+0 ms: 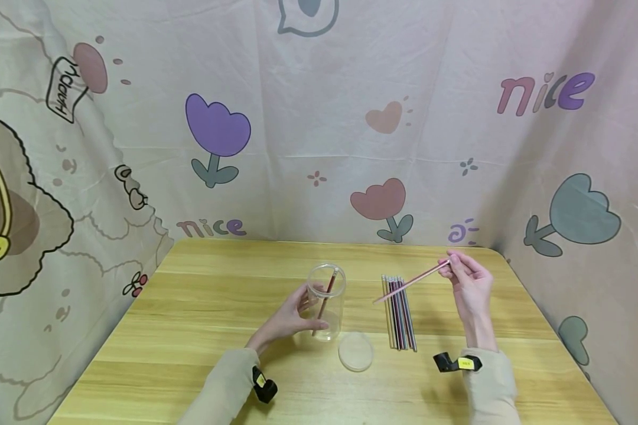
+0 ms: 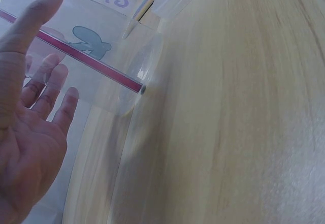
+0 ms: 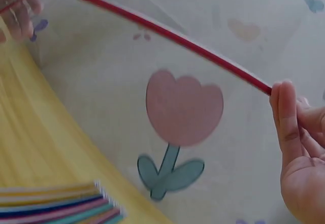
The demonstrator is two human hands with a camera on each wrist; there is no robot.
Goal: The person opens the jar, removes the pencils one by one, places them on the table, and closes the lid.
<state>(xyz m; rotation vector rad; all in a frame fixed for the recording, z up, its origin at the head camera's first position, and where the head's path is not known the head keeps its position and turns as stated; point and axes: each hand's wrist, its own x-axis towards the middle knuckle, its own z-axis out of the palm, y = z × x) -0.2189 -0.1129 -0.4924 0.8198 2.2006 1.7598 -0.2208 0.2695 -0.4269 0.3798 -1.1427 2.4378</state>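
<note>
My left hand (image 1: 289,316) holds a clear, open-topped jar (image 1: 337,310) upright on the table, thumb on the near side and fingers around the far side. One red pencil (image 2: 91,61) leans inside it, its lower end at the jar's bottom. Raised at the right, my right hand (image 1: 471,289) pinches another red pencil (image 3: 175,40) by one end between thumb and fingers. That pencil slopes down leftward, and in the head view its far end overlaps a row of several coloured pencils (image 1: 400,319) lying side by side on the table.
A round clear lid (image 1: 356,352) lies flat on the wooden table (image 1: 191,330), between the jar and the pencil row and nearer to me. Behind the table hangs a patterned cloth (image 1: 298,118), which also runs along both sides.
</note>
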